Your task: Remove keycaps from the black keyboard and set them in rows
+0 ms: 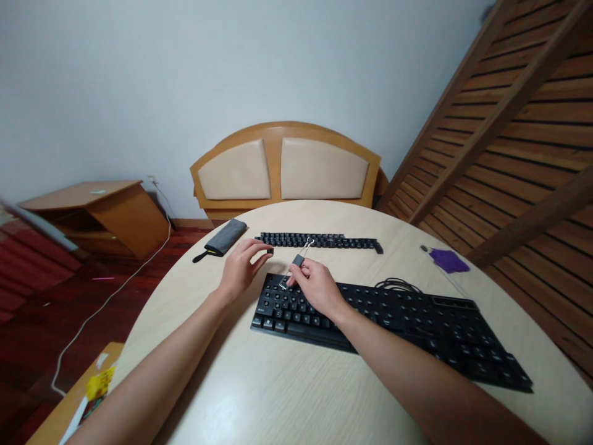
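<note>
Between thumb and fingertips my left hand (pixel 241 264) pinches a small black keycap (pixel 270 251), held up left of the keyboard's upper corner. My right hand (pixel 316 283) is closed around the dark grip of a wire keycap puller (pixel 304 250). One wire end points down at the upper left keys of the black keyboard (pixel 296 324); whether it touches them I cannot tell. Many of the keyboard's key positions show bare stems, while the bottom left row has caps. Behind my hands, loose black keycaps (pixel 319 241) lie in neat rows.
A grey cloth pouch (pixel 227 237) lies at the left of the round table (pixel 222 395). On the right are a purple cloth (pixel 448 260) and a thin brush-like stick. The keyboard's coiled cable (pixel 398 283) sits behind it. A wooden headboard (pixel 278 128) stands beyond.
</note>
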The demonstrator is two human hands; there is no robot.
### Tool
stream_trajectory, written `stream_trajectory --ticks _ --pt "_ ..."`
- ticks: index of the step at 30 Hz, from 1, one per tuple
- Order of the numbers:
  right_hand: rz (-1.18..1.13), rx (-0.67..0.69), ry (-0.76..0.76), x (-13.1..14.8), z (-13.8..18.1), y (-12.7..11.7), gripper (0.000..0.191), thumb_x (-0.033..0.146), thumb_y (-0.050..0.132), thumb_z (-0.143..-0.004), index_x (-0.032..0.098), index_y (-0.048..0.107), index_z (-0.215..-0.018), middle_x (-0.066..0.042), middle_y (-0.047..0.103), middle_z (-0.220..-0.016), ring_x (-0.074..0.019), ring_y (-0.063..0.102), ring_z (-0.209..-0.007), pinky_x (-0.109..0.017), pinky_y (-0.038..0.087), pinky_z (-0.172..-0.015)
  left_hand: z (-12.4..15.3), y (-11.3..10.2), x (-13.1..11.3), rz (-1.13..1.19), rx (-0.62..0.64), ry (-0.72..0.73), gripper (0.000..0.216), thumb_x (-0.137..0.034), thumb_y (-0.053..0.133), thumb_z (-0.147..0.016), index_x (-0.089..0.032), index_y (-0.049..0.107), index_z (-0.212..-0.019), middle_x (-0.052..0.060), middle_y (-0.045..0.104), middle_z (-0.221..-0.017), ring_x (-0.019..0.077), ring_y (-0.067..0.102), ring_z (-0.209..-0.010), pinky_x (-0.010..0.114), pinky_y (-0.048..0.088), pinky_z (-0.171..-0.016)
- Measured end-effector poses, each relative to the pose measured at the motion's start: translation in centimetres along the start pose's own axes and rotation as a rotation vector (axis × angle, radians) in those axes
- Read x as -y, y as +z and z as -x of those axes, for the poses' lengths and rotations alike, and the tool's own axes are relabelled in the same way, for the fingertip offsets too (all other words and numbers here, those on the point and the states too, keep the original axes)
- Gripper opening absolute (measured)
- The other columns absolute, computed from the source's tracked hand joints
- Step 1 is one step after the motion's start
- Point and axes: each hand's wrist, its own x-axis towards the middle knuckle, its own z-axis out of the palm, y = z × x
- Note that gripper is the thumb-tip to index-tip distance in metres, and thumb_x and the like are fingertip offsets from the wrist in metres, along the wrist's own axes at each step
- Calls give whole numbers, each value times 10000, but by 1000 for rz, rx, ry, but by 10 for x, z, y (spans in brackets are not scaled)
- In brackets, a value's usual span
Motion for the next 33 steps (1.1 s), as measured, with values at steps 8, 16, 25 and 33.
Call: stream_trajectory --ticks 8,16,25,33 --pt "27 13 -4 1 2 0 220 299 521 -940 162 608 -791 -56 736 -713 -176 717 -676 -268 525 -695 -16 16 43 -215 103 -50 193 -293 559 -932 -213 694 -1045 79 696 -1041 254 580 -999 357 469 -873" --pt "44 27 9 1 2 1 213 298 523 -935 163 616 -800 -60 738 -715 -183 718 -674 -276 527 -691 -12 28 56 -280 152 -2 171 -287 599 -909 -222 723 -1008 75 704 -1017 255 567 -988 369 487 -864" --pt "19 43 -15 -2 2 1 207 302 527 -932 173 609 -792 -44 726 -701 -178 714 -676 -270 526 -679 -12 31 63 -317 133 -45 137 -295 661 -865 -228 732 -961 70 678 -1078 271 553 -1031 390 488 -880" --pt "16 45 -8 -1 2 1 213 300 526 -935 171 603 -784 -46 728 -704 -175 715 -681 -266 524 -678 -11 33 65 -335 140 -77 163 -288 665 -858 -228 726 -997 70 675 -1090 270 557 -1039 387 484 -885"
